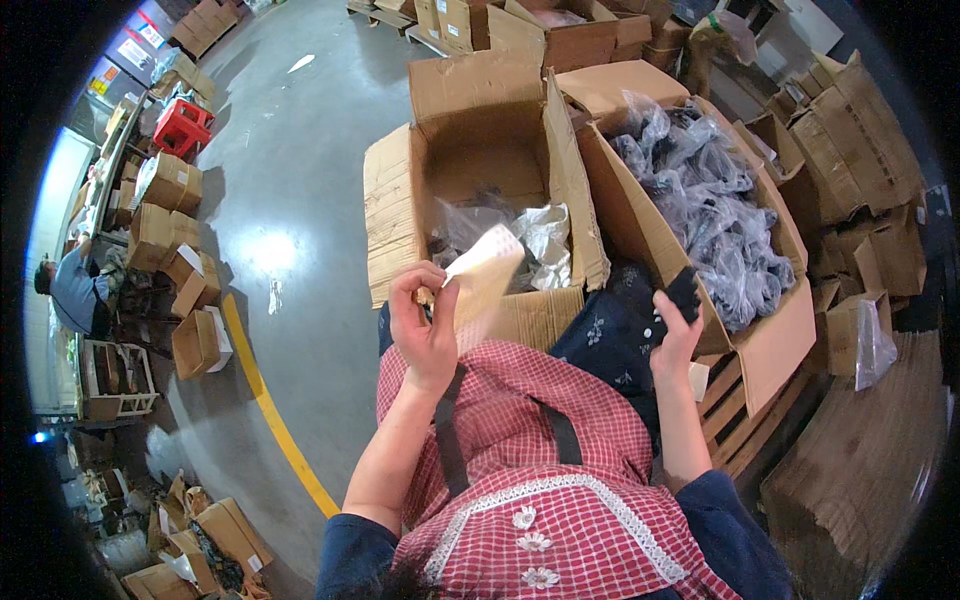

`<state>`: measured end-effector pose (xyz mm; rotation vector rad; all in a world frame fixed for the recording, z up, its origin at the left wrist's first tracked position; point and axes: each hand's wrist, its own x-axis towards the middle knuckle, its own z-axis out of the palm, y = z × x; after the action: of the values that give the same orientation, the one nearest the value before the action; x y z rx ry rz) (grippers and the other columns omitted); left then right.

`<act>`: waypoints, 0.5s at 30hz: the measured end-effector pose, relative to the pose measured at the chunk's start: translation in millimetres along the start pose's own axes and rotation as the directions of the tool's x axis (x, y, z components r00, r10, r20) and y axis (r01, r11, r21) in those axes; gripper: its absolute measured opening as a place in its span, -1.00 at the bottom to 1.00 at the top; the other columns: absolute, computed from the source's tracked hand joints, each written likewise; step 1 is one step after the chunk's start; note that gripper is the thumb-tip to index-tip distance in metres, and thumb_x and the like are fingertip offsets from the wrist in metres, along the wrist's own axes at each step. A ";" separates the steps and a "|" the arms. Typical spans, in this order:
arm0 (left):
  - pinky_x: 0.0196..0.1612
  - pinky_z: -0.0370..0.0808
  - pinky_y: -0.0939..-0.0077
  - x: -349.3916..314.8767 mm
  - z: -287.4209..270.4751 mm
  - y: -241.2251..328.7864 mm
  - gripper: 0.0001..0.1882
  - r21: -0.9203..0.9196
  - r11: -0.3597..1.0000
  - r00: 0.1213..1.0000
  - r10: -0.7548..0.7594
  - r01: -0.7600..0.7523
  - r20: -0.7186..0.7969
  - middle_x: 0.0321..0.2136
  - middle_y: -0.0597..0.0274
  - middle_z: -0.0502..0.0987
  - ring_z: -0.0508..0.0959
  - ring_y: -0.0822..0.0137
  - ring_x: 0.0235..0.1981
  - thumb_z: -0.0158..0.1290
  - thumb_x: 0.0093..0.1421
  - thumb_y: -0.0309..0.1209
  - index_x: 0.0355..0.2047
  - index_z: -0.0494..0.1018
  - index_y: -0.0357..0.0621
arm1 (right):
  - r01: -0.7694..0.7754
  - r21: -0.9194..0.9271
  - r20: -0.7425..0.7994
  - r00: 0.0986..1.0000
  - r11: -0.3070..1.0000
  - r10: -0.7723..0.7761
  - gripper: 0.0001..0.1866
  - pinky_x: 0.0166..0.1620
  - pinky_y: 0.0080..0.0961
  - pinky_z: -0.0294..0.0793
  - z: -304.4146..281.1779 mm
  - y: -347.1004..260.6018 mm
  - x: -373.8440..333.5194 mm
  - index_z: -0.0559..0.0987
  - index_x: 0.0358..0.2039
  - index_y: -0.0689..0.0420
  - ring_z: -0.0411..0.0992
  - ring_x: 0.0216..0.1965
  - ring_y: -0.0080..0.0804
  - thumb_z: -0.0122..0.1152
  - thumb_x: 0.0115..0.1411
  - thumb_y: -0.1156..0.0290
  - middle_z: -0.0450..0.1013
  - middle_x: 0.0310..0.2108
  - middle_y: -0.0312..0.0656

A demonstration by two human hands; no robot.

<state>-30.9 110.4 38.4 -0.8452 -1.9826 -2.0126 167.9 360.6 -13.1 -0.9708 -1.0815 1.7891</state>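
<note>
In front of my chest, my left hand (425, 325) pinches a pale sheet (490, 275) by its edge; the sheet is off-white to yellowish, with faint marks in rows. My right hand (675, 335) is closed on a small flat black piece (683, 293) with a toothed edge, whose kind I cannot make out. Beyond the sheet stands an open cardboard box (480, 155) with clear plastic bags and a crumpled white wrapper (545, 245) low inside. To its right, beside my right hand, another open carton (640, 200) is full of clear bags holding dark items (705, 205).
A wooden pallet (745, 420) lies under the right carton. Stacked cardboard (860, 470) and more boxes crowd the right side. On the left, a yellow floor line (265, 390) runs past several cartons, a red stool (183, 127) and a person (80, 290) at a bench.
</note>
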 end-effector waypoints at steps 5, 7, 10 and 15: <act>-0.03 0.46 0.43 -0.2 34.4 -67.6 -0.77 0.235 0.963 0.967 0.071 -0.130 0.245 -0.21 0.14 0.50 0.50 0.32 -0.13 0.16 0.19 -0.58 -0.17 0.38 -0.23 | 0.130 -0.276 0.120 0.988 0.952 -0.100 -0.42 0.05 -0.51 0.41 4.5 27.5 -17.5 0.39 0.13 0.19 0.43 -0.11 -0.51 0.41 0.10 0.52 0.47 -0.08 -0.28; -0.06 0.51 0.43 -4.6 49.1 -84.3 -0.76 0.025 0.991 0.875 -0.126 0.129 0.468 -0.12 0.11 0.52 0.53 0.32 -0.12 0.14 0.23 -0.52 -0.10 0.42 -0.26 | 0.105 -0.323 0.141 0.988 0.940 -0.062 -0.41 0.03 -0.52 0.43 4.0 33.8 -14.0 0.39 0.13 0.20 0.45 -0.11 -0.50 0.42 0.10 0.52 0.48 -0.08 -0.28; -0.12 0.54 0.49 3.2 51.2 -139.5 -0.75 0.207 0.884 0.727 -0.463 0.420 0.507 -0.10 0.14 0.57 0.54 0.38 -0.06 0.07 0.30 -0.49 -0.01 0.44 -0.20 | 0.110 -0.391 0.201 0.979 0.914 -0.033 -0.40 0.00 -0.54 0.46 4.1 40.8 -3.6 0.40 0.13 0.21 0.47 -0.13 -0.50 0.43 0.08 0.53 0.49 -0.10 -0.28; 0.29 0.25 0.04 54.0 33.5 -255.6 -0.26 0.834 0.551 0.837 -0.454 -0.005 0.305 0.24 -0.23 0.22 0.19 -0.23 0.28 0.03 -0.04 -0.73 0.22 0.30 -0.01 | 0.186 -0.541 0.260 0.965 0.820 -0.047 -0.35 0.01 -0.53 0.46 -1.2 46.7 8.3 0.39 0.13 0.23 0.47 -0.15 -0.53 0.47 0.04 0.51 0.51 -0.14 -0.26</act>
<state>-197.5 178.1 -154.1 -0.9058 -3.0344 -0.6800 154.4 354.4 -58.2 -1.0090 -1.8528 1.5300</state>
